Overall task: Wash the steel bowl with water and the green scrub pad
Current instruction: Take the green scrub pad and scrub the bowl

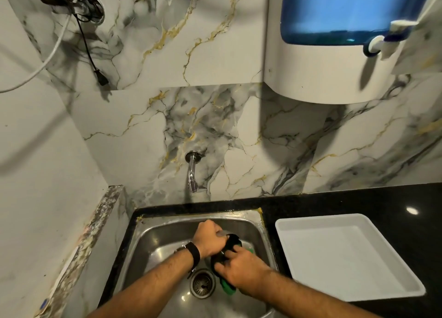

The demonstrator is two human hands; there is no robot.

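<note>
Both my hands are low in the steel sink (153,241). My left hand (209,238), with a black-strapped watch on the wrist, grips the steel bowl (230,242), which shows only as a dark, shiny shape between the hands, tilted on its side. My right hand (241,268) presses the green scrub pad (229,289) against the bowl. Bits of green stick out below the palm and past the fingertips. Most of the bowl is hidden by my hands.
A chrome tap (192,174) juts from the marble wall above the sink; I see no water stream. The drain (202,284) lies just left of the pad. A white tray (346,255) rests on the black counter (358,198) at right. A water purifier (334,54) hangs above.
</note>
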